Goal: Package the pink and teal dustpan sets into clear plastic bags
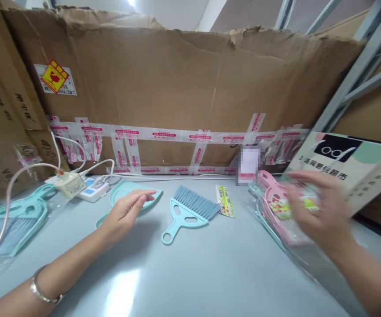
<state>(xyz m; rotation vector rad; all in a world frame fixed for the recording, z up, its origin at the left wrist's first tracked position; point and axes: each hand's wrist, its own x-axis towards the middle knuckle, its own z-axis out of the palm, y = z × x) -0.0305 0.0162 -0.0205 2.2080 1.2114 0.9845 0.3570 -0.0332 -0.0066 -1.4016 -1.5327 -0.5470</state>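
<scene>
My left hand [124, 213], a silver bangle on its wrist, hovers over a light teal dustpan [119, 190]. Its fingers are stretched out and nothing shows in them; the hand hides part of the pan. Right of it a teal hand brush [188, 215] lies on the table, bristles pointing away, handle toward me. A yellow-green label card [225, 201] touches the bristle tips. My right hand [320, 211], smeared by motion, has its fingers apart beside a pink dustpan-and-brush set [274, 193] in clear plastic. Whether it touches the wrapping I cannot tell. Another teal piece [271, 231] lies beneath the pink set.
At the left lies a wrapped teal dustpan-and-brush set [28, 211], a cable across it. Behind it are a charger [70, 184] and a power strip [94, 190]. A large carton [177, 79] walls the back. A printed box [352, 163] and metal shelving [352, 83] stand right.
</scene>
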